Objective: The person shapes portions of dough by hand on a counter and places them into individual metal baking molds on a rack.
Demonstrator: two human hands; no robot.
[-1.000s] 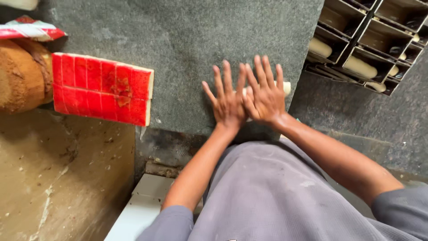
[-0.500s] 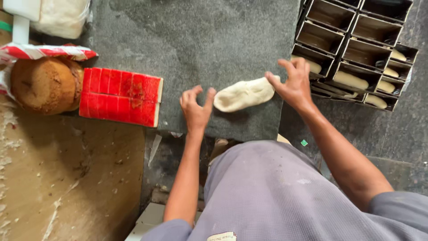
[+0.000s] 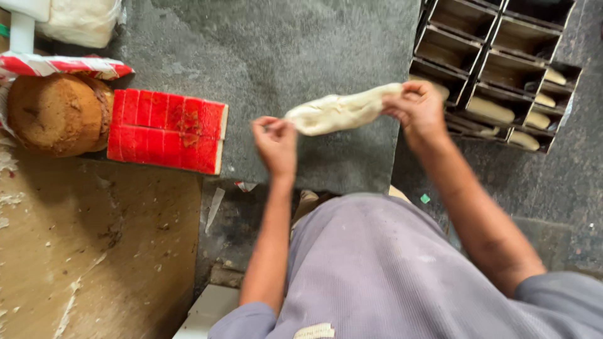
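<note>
A pale roll of dough (image 3: 342, 110) hangs in the air above the grey stone slab (image 3: 276, 50), stretched between both hands. My left hand (image 3: 275, 141) pinches its left end. My right hand (image 3: 418, 108) grips its right end, close to the rack of dark metal loaf tins (image 3: 496, 63). Several of those tins hold pale dough pieces (image 3: 487, 108); others look bare.
A red block scored into squares (image 3: 166, 130) lies on the slab's left edge. Beside it sits a round brown loaf (image 3: 53, 113) under a red-and-white wrapper (image 3: 59, 64). A white bag (image 3: 78, 19) is at top left. A floury wooden surface (image 3: 94, 251) lies below.
The dough lay on the slab under both flat hands, then between them. Now both hands have lifted it by its ends and carried it toward the tins on the right.
</note>
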